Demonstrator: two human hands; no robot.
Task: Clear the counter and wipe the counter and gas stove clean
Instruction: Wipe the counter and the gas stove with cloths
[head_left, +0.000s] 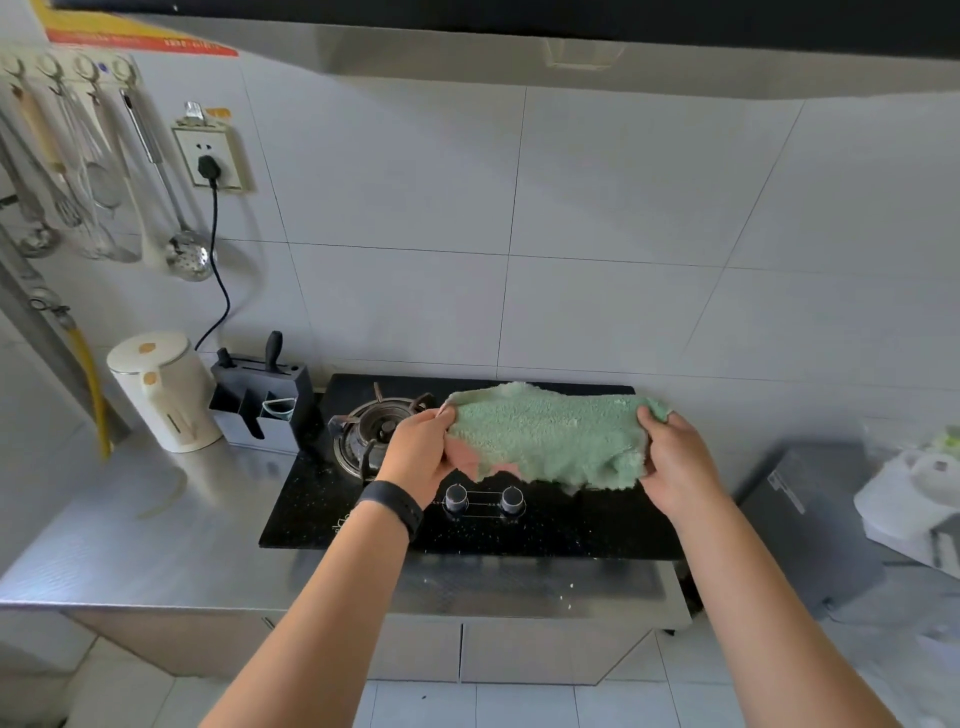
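Wiping apparently not yet begun: I hold the green cloth stretched above the gas stove, left hand and right hand each gripping an end, while specks dot the glass and a kettle and knife block stand on the table.

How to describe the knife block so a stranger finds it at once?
Find the black gas stove on the steel counter. At its back left corner stands the knife block, between stove and white kettle. It alone is a grey box with black handles sticking up.
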